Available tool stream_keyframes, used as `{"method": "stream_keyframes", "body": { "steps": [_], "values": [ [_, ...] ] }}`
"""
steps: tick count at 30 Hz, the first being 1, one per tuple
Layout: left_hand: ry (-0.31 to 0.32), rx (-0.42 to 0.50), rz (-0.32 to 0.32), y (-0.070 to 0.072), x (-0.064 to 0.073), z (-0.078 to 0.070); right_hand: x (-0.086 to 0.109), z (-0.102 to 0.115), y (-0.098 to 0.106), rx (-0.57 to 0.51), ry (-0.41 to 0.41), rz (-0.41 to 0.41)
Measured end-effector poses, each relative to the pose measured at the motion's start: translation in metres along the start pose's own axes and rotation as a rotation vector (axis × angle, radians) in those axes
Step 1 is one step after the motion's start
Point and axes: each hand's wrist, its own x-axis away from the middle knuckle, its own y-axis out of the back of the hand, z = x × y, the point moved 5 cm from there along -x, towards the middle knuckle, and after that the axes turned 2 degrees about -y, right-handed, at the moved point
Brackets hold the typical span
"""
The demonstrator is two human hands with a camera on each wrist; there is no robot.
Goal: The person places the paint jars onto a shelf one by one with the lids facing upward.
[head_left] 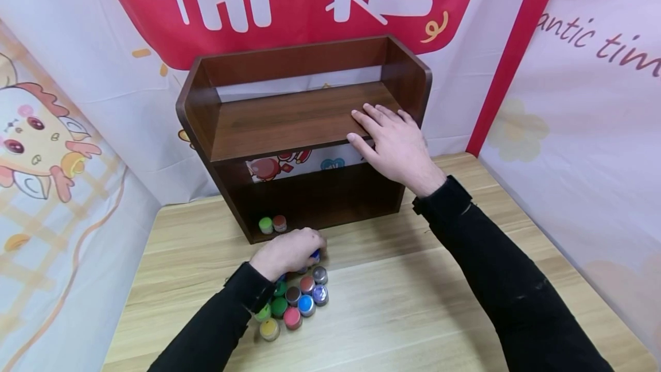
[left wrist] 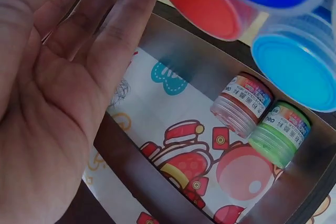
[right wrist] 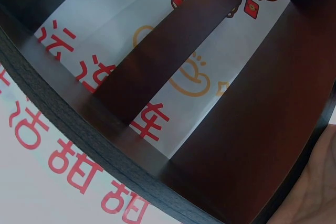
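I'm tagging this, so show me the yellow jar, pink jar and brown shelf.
Yellow jar (head_left: 269, 328), head view: its top.
Pink jar (head_left: 292, 317), head view: its top.
Brown shelf (head_left: 289, 119), head view: upper board.

The upper board (head_left: 279, 125) is offering open passage across its left and middle; the right hand (head_left: 389, 139) is occupying its right end. Side panels (head_left: 410, 76) are closing off both ends. Beneath, the lower compartment (head_left: 341, 197) is lying open from the front through its middle and right, while the upper board is covering it overhead. A green jar (head_left: 265, 225) and a brown jar (head_left: 279, 223) are obstructing its left front corner. The left hand (head_left: 289, 251), its fingers gripping a blue jar (head_left: 315, 255), and the jar cluster (head_left: 292, 295) are blocking the approach there. Right of the cluster, the surface (head_left: 382, 303) is leaving room; the right sleeve (head_left: 490, 263) is crossing above its right part.
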Motion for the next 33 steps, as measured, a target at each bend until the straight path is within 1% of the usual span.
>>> {"method": "stream_keyframes", "body": {
  "steps": [3,8,13,20,27,33],
  "values": [
    [-0.003,-0.003,-0.017,0.004,-0.001,0.001,0.0,0.0,0.0,0.002,-0.001,0.002],
    [0.019,-0.023,-0.04,0.016,-0.002,0.007,0.0,0.0,0.0,0.008,0.002,-0.003],
    [0.054,-0.019,-0.052,0.028,-0.004,0.016,0.0,0.0,0.0,0.008,0.007,-0.013],
    [0.113,-0.029,-0.094,0.042,-0.004,0.027,0.0,0.0,0.0,0.011,0.007,-0.01],
    [0.151,-0.028,-0.085,0.047,-0.008,0.038,0.0,0.0,0.0,0.01,0.006,-0.006],
    [0.154,-0.046,-0.063,0.05,-0.017,0.047,0.0,0.0,-0.001,0.009,0.002,-0.004]
  ]
}}
